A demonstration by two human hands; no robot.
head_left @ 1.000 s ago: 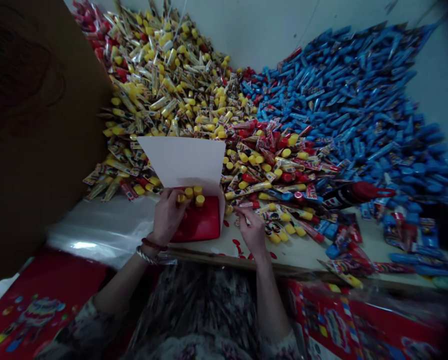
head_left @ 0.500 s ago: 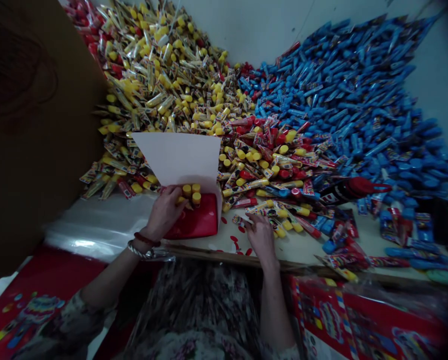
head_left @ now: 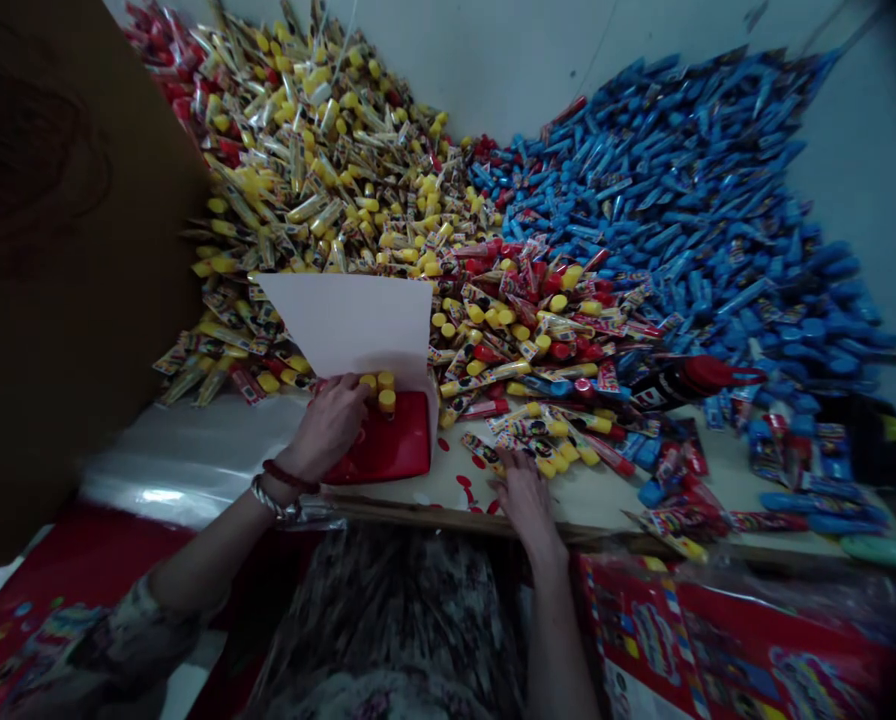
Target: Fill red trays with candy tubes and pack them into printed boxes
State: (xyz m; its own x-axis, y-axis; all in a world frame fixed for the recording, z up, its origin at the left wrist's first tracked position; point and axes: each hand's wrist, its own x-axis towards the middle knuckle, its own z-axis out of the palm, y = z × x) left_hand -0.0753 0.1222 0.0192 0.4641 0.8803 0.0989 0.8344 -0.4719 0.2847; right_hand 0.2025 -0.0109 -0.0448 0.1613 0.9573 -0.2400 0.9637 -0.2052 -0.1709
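Fronting a pale wall [head_left: 485, 60], tabletop [head_left: 727, 455] beneath right hand [head_left: 524, 495] and left hand [head_left: 329, 425], both curled, holds unclear.

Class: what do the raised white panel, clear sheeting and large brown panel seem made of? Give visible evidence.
White panel: probably paperboard, matte; thin, with straight edges.
Clear sheeting: likely plastic film, glossy; translucent with bright glare.
Large brown panel: perhaps cardboard, dull; stiff and flat, though too dark to be sure.
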